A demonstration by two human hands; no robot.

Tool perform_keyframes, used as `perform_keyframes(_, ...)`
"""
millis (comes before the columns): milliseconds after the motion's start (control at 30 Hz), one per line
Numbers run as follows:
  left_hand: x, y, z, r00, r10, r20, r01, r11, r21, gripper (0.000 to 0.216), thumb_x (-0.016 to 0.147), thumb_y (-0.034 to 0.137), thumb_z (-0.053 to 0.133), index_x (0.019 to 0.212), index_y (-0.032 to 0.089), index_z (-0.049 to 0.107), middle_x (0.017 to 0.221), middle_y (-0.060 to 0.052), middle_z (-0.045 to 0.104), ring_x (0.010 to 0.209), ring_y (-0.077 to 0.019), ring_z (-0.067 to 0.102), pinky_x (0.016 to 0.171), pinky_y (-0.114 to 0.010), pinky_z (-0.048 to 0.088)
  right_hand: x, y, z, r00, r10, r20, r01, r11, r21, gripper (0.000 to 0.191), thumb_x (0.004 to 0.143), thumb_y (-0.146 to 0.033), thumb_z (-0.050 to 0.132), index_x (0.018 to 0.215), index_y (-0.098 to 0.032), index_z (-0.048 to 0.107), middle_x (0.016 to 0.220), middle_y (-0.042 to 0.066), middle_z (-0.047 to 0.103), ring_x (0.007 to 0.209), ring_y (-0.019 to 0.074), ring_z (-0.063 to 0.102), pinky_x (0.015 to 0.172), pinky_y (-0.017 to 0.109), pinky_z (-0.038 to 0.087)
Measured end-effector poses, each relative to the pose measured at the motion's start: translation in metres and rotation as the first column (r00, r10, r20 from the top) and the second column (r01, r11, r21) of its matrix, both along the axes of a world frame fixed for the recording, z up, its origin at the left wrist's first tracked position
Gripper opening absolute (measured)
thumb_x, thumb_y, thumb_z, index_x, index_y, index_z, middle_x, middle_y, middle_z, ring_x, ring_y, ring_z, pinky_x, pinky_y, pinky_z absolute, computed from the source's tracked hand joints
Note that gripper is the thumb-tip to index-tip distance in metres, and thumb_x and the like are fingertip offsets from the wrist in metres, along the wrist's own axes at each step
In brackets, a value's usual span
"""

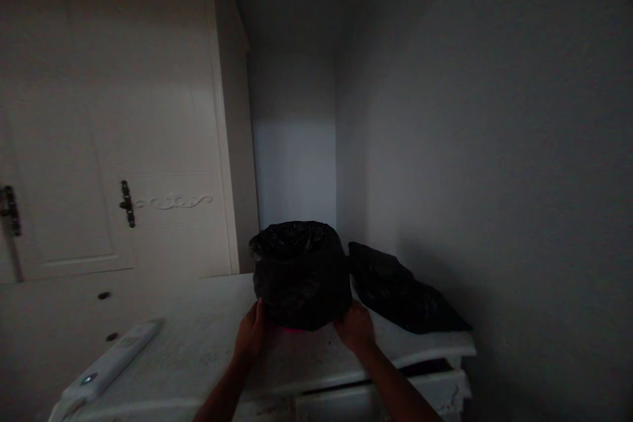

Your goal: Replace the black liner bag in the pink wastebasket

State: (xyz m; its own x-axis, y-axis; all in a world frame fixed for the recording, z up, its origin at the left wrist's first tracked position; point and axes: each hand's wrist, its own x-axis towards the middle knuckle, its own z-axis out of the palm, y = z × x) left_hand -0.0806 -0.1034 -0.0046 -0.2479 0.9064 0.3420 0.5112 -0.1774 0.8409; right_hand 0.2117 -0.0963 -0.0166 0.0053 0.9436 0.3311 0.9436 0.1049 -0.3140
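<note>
A black plastic bag [304,283] stands on the white dresser top [198,343], draped over a rounded container that it almost wholly covers. A thin strip of pink shows under the bag's lower front edge. My left hand [251,331] grips the bag low on its left side, fingers partly hidden behind it. On the opposite side my right hand [357,328] is closed on the bag's lower right edge. The opening at the top is dark, and I cannot make out anything inside.
Another black plastic bag [403,290] lies crumpled on the right, against the grey wall [475,165]. A long white power strip [111,362] rests at the left. A white wardrobe [163,125] stands behind on the left. One dresser drawer [425,382] is slightly open in front.
</note>
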Motion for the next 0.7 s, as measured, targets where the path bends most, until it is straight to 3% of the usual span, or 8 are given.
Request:
perform_keyframes(433, 0.0016, -0.0033, 0.0036, 1.000, 0.010, 0.005, -0.010, 1.000, 0.000, 0.077, 0.095, 0.072, 0.026, 0.109, 0.015, 0.076, 0.115, -0.018, 0.082, 0.117, -0.0374, 0.074, 0.103, -0.047, 0.056, -0.0002, -0.0012, 0.0018, 1.000, -0.002, 0.003, 0.002, 1.000, -0.011, 0.033, 0.093, -0.023, 0.055, 0.113, -0.014, 0.080, 0.120, 0.017, 0.077, 0.122, 0.0306, 0.069, 0.107, 0.037, 0.047)
perform_keyframes(700, -0.0010, -0.0001, -0.0006, 1.000, 0.008, -0.001, -0.008, 1.000, 0.019, 0.075, 0.095, 0.071, 0.027, 0.111, 0.016, 0.076, 0.121, -0.019, 0.080, 0.119, -0.0366, 0.074, 0.105, -0.048, 0.055, 0.0008, 0.0015, -0.0019, 1.000, 0.011, 0.009, -0.011, 1.000, -0.013, 0.034, 0.094, -0.025, 0.056, 0.115, -0.013, 0.080, 0.122, 0.018, 0.077, 0.123, 0.0319, 0.068, 0.107, 0.039, 0.048)
